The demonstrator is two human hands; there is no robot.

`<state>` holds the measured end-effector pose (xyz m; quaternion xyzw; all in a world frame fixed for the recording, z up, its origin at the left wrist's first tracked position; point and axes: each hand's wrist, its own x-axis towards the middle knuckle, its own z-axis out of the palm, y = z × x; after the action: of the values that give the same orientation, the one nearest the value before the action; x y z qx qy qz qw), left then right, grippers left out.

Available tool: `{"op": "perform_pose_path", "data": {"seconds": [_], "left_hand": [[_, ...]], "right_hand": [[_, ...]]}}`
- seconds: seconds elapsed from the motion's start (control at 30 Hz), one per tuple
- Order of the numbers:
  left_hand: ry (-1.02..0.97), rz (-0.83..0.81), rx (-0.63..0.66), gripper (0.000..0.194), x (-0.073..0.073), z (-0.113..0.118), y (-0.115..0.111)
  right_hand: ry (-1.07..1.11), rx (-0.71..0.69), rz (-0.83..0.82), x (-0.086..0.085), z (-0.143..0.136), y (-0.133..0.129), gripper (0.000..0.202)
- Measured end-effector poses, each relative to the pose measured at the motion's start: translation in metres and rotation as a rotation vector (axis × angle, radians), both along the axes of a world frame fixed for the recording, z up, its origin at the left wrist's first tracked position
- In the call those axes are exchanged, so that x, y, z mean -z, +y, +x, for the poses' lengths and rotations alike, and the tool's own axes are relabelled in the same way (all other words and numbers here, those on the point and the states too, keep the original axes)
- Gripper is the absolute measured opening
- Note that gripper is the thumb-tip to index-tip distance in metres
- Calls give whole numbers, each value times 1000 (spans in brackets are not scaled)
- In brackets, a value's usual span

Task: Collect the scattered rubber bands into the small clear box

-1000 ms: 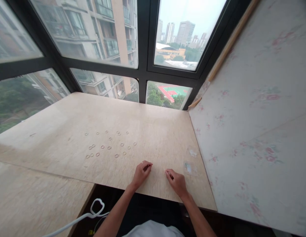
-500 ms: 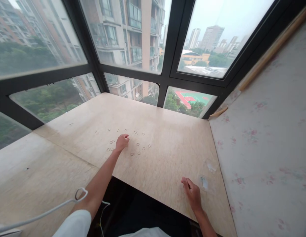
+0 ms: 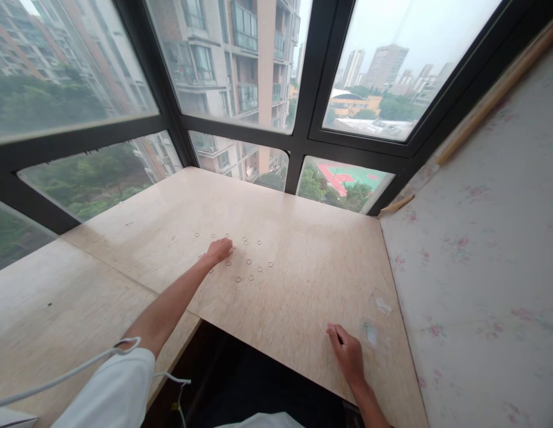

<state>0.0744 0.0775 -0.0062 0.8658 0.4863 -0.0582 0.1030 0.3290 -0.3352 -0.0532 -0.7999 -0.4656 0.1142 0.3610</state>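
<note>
The left hand reaches over the stone-look surface, its fingers bunched downward among the thin rings — whether it grips one cannot be told. The rings lie scattered well in from the far edge, by the window frame. The right hand is by the near edge, towards the near right corner, fingers curled in; what they may enclose is hidden. Between it and the rings stretches a broad span of surface — two clear plastic packets sit near the right edge, beside the wall.
</note>
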Motion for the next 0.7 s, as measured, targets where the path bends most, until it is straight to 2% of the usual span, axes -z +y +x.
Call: {"op": "perform_pose_path", "data": {"seconds": [0.2,0.37,0.43,0.53,0.63,0.7], "left_hand": [[3,-83,22,6,-10,-1,3],[-151,-112,43,9,-17,15,-17],[-229,-141,86,14,-19,32,-31],[-390,-212,169,15,-23,69,-61],[-620,-346,257,13,-26,115,-102],[-706,-426,336,13,-27,146,-136]], "right_hand": [[11,-4,7,3,1,0,50],[25,-5,20,4,1,0,46],[21,0,27,2,1,0,45],[16,9,40,-3,0,2,47],[19,16,56,-5,0,3,48],[20,26,58,-6,0,4,48]]}}
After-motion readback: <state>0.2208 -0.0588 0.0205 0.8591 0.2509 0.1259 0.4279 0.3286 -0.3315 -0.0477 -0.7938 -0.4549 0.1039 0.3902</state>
